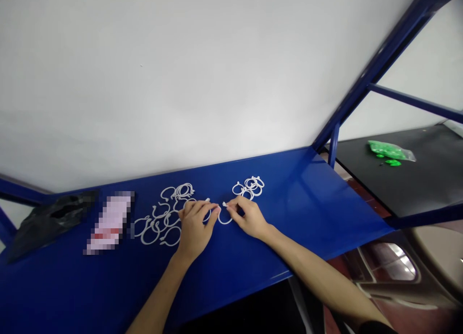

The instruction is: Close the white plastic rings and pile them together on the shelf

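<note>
Both of my hands pinch one white plastic ring (224, 221) that lies open on the blue shelf (307, 203). My left hand (194, 226) grips its left end with closed fingers. My right hand (247, 216) grips its right end the same way. To the left of my left hand lies a loose spread of several white rings (159, 223). Just beyond my right hand sits a smaller cluster of white rings (250, 186).
A black plastic bag (50, 220) and a pink-and-white packet (110, 222) lie at the shelf's left. A black shelf (427, 179) to the right carries a bag of green pieces (389, 150). Blue frame posts (376, 68) rise at the right. A white wall stands behind.
</note>
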{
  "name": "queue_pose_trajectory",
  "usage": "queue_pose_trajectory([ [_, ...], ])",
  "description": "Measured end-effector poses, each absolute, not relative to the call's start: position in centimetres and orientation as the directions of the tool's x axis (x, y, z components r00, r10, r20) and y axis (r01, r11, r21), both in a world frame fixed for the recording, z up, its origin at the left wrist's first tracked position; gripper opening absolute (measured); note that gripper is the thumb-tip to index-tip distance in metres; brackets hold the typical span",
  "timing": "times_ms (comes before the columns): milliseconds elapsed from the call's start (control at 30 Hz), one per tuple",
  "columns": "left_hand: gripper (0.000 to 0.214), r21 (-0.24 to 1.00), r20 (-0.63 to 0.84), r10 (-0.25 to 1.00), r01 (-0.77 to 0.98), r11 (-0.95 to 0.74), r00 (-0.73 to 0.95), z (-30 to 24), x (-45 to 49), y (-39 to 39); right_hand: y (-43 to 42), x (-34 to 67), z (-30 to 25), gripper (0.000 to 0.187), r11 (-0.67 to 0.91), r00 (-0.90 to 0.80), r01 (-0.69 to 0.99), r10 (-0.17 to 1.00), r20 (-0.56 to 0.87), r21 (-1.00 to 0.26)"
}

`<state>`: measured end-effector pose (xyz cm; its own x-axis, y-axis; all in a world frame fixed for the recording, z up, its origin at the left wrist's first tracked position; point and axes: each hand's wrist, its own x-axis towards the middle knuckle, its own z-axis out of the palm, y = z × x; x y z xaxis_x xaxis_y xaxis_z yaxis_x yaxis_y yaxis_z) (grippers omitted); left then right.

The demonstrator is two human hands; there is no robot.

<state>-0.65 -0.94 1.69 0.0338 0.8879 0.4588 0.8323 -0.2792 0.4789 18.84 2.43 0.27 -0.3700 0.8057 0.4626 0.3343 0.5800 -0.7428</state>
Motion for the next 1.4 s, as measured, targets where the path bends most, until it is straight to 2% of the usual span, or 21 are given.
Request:
queue_pose_trajectory([
  [133,0.022,0.586,0.378,0.922,0.749,-0.309,0.085,1.7,-0.4,-1.1,2.2,18.7,0.2,0.014,0.672,-0.392,0.308,0.735,0.554,-0.674],
  [233,0.021,0.617,0.387,0.919,0.72,-0.319,0.076,1.6,-0.3,-1.2,2.0,18.5,0.2,0.014,0.711,-0.437,0.276,0.692,0.574,-0.647],
  [400,0.023,0.559,0.488,0.872,0.75,-0.353,0.047,1.0,0.3,-1.7,1.6,18.6,0.5,0.018,0.768,-0.491,0.301,0.633,0.599,-0.566],
  [567,0.026,0.468,0.566,0.816,0.767,-0.439,0.121,0.9,0.8,-1.8,1.4,18.7,0.6,0.02,0.785,-0.512,0.338,0.616,0.599,-0.519],
  [633,0.022,0.406,0.572,0.806,0.801,-0.44,0.153,1.1,0.7,-1.5,1.8,18.6,0.7,0.018,0.764,-0.485,0.371,0.644,0.592,-0.527],
  [700,0.022,0.33,0.555,0.82,0.867,-0.373,0.141,1.4,0.5,-1.2,2.7,18.5,0.9,0.017,0.709,-0.415,0.46,0.704,0.576,-0.534],
  [833,0.034,0.182,0.458,0.885,0.965,-0.187,0.085,1.5,0.0,-0.9,5.5,19.5,1.0,0.019,0.489,-0.172,0.722,0.812,0.557,-0.489],
  [933,0.029,0.145,0.383,0.918,0.974,-0.173,0.106,1.1,-0.2,-0.9,7.2,20.8,0.6,0.022,0.377,-0.092,0.82,0.83,0.551,-0.43],
  [1067,0.024,0.131,0.357,0.92,0.967,-0.22,0.161,0.6,-0.1,-1.0,7.8,21.8,-0.2,0.025,0.368,-0.09,0.843,0.816,0.571,-0.393],
  [1167,0.021,0.188,0.364,0.918,0.953,-0.238,0.158,0.5,0.0,-0.9,7.5,21.9,-0.2,0.024,0.388,-0.105,0.853,0.782,0.614,-0.348],
  [1233,0.018,0.272,0.378,0.918,0.934,-0.231,0.117,0.6,-0.2,-0.8,7.2,22.0,0.1,0.024,0.391,-0.109,0.855,0.778,0.618,-0.341],
  [1333,0.016,0.483,0.388,0.921,0.843,-0.236,0.035,1.1,-0.7,-0.4,6.7,22.2,0.6,0.025,0.385,-0.119,0.859,0.792,0.599,-0.338],
  [1400,0.019,0.665,0.329,0.943,0.72,-0.197,-0.047,1.4,-1.2,-0.2,6.3,22.2,0.9,0.026,0.404,-0.142,0.851,0.791,0.595,-0.335],
])
